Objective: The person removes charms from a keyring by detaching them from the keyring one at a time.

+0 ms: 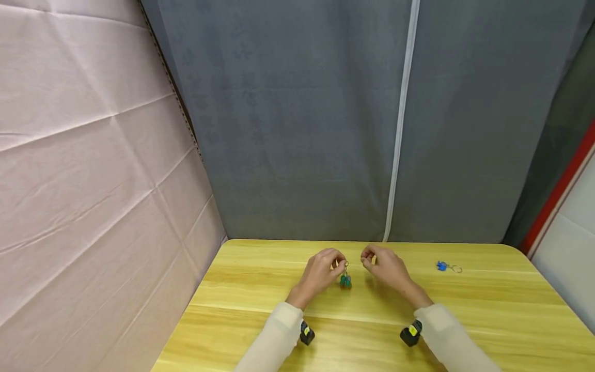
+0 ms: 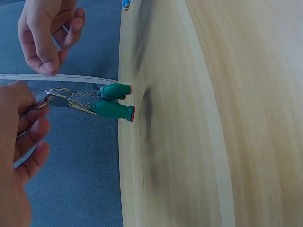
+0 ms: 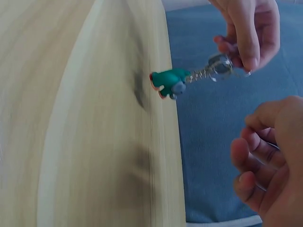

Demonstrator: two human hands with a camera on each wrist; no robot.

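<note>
My left hand (image 1: 322, 269) pinches a ring between thumb and fingertips. From that ring hangs a keychain bunch (image 2: 113, 109) with short chains, flat metal pieces and two green figures with red bottoms. The green figures dangle over the tabletop, and in the right wrist view one green figure (image 3: 168, 80) shows a grey part on its side. My right hand (image 1: 387, 266) hovers to the right of the bunch, apart from it. Its fingers are loosely bent, and nothing shows between them in the right wrist view.
A blue keychain (image 1: 441, 266) with a metal ring lies on the wooden table (image 1: 488, 310) at the right. Behind the table's far edge hangs a grey curtain (image 1: 288, 129) with a pale vertical strip. Pale cloth (image 1: 93, 206) hangs along the left.
</note>
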